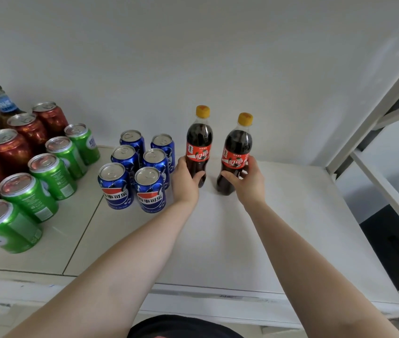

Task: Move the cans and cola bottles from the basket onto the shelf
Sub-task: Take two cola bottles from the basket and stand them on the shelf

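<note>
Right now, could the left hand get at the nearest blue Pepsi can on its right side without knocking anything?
Probably yes, once it lets go. The left hand holds a cola bottle just right of the blue can, and nothing stands between them. The bottle itself is close, so a careless sideways move might tip it.

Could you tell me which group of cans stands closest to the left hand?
The blue cans: they stand right beside the left hand, unlike the green ones.

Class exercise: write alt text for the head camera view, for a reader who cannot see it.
A person's left hand and right hand each grip an upright cola bottle, the left bottle and the right bottle, on a white shelf. To their left stand blue cans, then green cans and red cans.
</note>
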`<state>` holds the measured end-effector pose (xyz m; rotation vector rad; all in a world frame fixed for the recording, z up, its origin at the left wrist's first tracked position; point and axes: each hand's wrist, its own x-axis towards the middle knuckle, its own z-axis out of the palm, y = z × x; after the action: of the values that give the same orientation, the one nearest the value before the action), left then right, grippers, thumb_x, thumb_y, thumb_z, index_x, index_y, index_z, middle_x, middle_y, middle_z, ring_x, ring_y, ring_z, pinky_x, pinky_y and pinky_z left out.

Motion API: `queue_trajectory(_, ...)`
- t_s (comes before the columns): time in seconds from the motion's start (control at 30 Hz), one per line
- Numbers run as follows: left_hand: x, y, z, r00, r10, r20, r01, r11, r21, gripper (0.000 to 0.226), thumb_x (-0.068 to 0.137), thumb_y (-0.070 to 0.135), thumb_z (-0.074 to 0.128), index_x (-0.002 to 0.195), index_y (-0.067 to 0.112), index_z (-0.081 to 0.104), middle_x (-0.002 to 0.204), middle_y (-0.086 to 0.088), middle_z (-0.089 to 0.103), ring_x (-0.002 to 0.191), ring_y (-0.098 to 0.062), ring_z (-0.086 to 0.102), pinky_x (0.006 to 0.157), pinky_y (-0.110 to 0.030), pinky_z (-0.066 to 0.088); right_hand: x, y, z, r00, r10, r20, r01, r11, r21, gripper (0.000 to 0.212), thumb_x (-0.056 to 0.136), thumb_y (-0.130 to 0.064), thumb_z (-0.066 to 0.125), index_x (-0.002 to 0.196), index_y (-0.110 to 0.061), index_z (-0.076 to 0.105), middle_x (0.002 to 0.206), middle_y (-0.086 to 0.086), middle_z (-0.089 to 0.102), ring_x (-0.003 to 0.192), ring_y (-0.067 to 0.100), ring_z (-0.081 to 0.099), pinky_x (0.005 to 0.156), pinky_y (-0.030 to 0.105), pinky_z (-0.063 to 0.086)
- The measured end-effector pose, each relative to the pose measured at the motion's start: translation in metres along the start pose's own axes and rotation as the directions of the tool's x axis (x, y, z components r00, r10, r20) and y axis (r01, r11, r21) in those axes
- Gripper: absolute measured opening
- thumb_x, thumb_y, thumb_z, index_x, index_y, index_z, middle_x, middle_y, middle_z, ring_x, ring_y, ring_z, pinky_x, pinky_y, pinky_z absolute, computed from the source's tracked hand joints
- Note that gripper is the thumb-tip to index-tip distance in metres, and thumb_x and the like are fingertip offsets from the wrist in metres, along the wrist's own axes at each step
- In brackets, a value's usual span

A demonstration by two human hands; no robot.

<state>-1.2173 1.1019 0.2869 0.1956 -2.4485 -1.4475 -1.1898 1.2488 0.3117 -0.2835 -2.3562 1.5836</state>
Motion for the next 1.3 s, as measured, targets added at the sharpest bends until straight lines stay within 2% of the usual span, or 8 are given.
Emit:
queue_trajectory(0.17,0.016,0.004,-0.001,0.999,-0.039,0.032,0.039,0.999,0.005,0.047,0.082,0.018,0.072,0.122,0.008,0.050,0.124,-0.012,0.063,0.117,-0.029,0.058,0.099,-0.040,0.044,0.013,-0.003,0.008,1.000,0.016,-0.002,-0.016,1.000,-0.012,0.055,0.074,-0.019,0.080,0.121,-0.018,0.051,0.104,-0.005,0.063,0.098,0.018,0.062,0.089,0.040,0.053)
queue_trajectory(0.33,0.023,0.002,-0.003,0.996,-0.052,0.076,0.051,0.999,0.016,0.049,0.081,0.018,0.072,0.124,0.010,0.048,0.126,-0.012,0.062,0.120,-0.030,0.056,0.102,-0.043,0.044,0.025,-0.006,0.016,0.999,0.040,0.009,-0.040,0.999,-0.030,0.061,0.075,-0.019,0.080,0.127,-0.018,0.048,0.119,0.002,0.064,0.108,0.023,0.061,0.094,0.043,0.051)
queue_trajectory(0.67,0.027,0.001,-0.007,0.990,-0.030,0.136,0.030,1.000,0.000,0.051,0.083,0.017,0.070,0.127,0.009,0.047,0.128,-0.013,0.061,0.122,-0.030,0.055,0.102,-0.042,0.043,0.029,-0.007,0.017,0.999,0.039,0.018,-0.038,0.998,-0.040,0.059,0.076,-0.017,0.078,0.127,-0.015,0.048,0.120,0.003,0.063,0.107,0.023,0.060,0.090,0.034,0.050)
queue_trajectory(0.8,0.025,0.001,-0.008,0.989,-0.034,0.144,0.033,0.999,0.011,0.053,0.085,0.017,0.068,0.131,0.010,0.044,0.131,-0.012,0.059,0.124,-0.030,0.054,0.101,-0.040,0.042,0.029,-0.008,0.017,0.999,0.037,0.020,-0.036,0.998,-0.053,0.060,0.077,-0.018,0.078,0.129,-0.014,0.047,0.123,0.004,0.063,0.111,0.024,0.060,0.093,0.036,0.050)
queue_trajectory(0.93,0.017,0.004,-0.005,0.989,-0.067,0.129,0.065,0.998,0.018,0.074,0.085,0.020,0.068,0.146,0.013,0.027,0.147,-0.008,0.044,0.136,-0.026,0.042,0.110,-0.041,0.035,0.027,-0.004,0.019,0.999,0.040,0.030,-0.038,0.997,-0.069,0.068,0.080,-0.022,0.075,0.138,-0.016,0.040,0.130,0.003,0.059,0.119,0.023,0.056,0.097,0.036,0.048)
queue_trajectory(1.07,-0.003,0.007,-0.006,0.980,-0.152,0.125,0.144,0.987,0.075,0.086,0.087,0.023,0.065,0.152,0.010,0.011,0.157,-0.011,0.025,0.145,-0.027,0.026,0.115,-0.040,0.025,0.016,0.004,0.018,0.988,0.154,0.024,-0.151,0.985,-0.082,0.088,0.082,-0.030,0.073,0.151,-0.019,0.020,0.150,0.007,0.040,0.135,0.023,0.041,0.104,0.037,0.040)
queue_trajectory(1.2,-0.032,0.005,-0.010,0.967,-0.180,0.182,0.170,0.983,0.069,0.075,0.089,0.018,0.062,0.150,0.010,0.020,0.150,-0.012,0.034,0.134,-0.025,0.039,0.107,-0.033,0.032,-0.007,0.015,0.009,0.974,0.225,0.021,-0.221,0.969,-0.114,0.077,0.085,-0.032,0.070,0.148,-0.016,0.029,0.147,0.008,0.042,0.131,0.024,0.045,0.094,0.032,0.043)
queue_trajectory(1.3,-0.053,-0.003,-0.017,0.966,-0.173,0.191,0.166,0.985,0.055,0.062,0.089,0.015,0.060,0.145,0.012,0.033,0.143,-0.013,0.042,0.128,-0.026,0.046,0.106,-0.035,0.035,-0.029,0.022,0.001,0.984,0.177,0.035,-0.169,0.972,-0.162,0.063,0.087,-0.029,0.067,0.142,-0.014,0.041,0.141,0.007,0.050,0.128,0.023,0.049,0.098,0.031,0.040)
